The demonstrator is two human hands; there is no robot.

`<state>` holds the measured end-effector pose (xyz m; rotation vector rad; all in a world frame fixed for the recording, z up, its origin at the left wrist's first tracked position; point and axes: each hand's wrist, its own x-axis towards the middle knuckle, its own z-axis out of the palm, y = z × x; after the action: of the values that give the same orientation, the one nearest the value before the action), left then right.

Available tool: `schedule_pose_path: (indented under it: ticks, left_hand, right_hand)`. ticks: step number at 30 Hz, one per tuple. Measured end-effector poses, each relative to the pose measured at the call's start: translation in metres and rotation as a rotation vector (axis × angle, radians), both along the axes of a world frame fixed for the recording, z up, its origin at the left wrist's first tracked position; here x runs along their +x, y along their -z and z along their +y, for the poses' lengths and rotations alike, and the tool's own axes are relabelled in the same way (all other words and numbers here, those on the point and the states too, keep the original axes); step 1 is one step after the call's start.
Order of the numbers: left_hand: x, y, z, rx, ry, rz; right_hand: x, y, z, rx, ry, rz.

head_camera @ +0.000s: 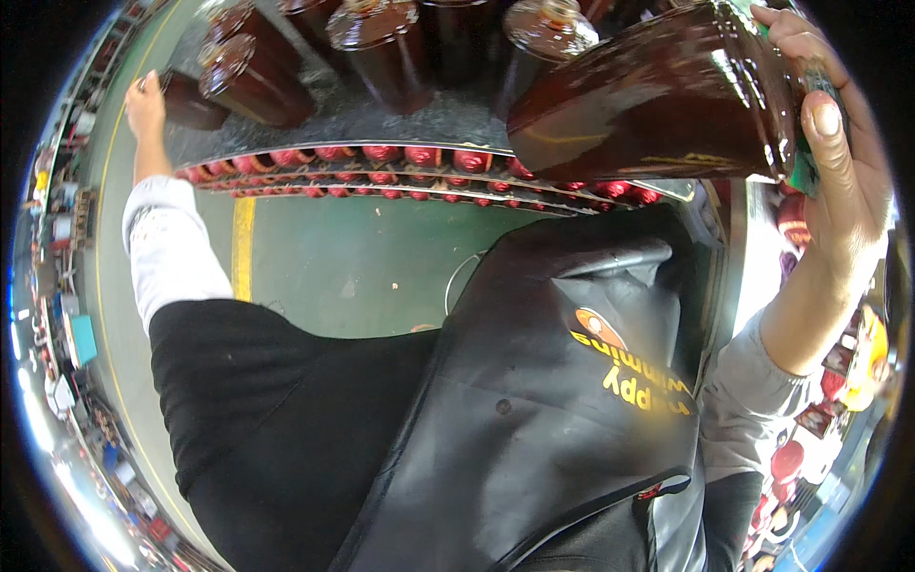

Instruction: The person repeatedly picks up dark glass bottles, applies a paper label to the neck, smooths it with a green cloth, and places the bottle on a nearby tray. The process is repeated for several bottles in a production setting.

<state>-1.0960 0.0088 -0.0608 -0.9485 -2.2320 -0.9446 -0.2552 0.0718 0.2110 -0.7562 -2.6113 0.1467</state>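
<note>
My right hand (833, 136), at the upper right, grips the end of a large, glossy, dark red-brown cylindrical vessel (658, 100). The vessel is tilted nearly sideways, close to the camera. Some green material (804, 168) shows between my palm and the vessel's end; what it is cannot be told. At the far left, my left hand (148, 104) is at the side of a smaller-looking dark vessel (191, 101) on the dark tabletop (329, 129). Whether its fingers close on that vessel is not clear. More such vessels (254, 82) with narrow necks stand upright between my hands.
Below the tabletop edge are shelves holding rows of shiny red round items (422, 156). Green floor (336, 264) with a yellow line (244, 247) shows beneath. I wear a black apron (543, 400) bearing writing. Cluttered shelving (64, 236) lines the far left; a person in yellow (866, 357) is at right.
</note>
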Motion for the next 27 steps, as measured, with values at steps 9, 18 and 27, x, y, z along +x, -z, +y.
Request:
schedule_pose_path:
  ticks: [9, 18, 27]
  left_hand:
    - [0.253, -0.107, -0.016, 0.676, 0.487, -0.015]
    - [0.665, -0.087, 0.027, 0.518, 1.659, -0.547]
    - [0.775, -0.076, 0.105, 0.231, 2.106, -0.543]
  right_hand:
    - [0.095, 0.011, -0.005, -0.115, 0.299, 0.188]
    - [0.071, 0.088, 0.018, 0.074, 0.414, 0.192]
    - [0.134, 0.102, -0.011, -0.084, 0.496, 0.510]
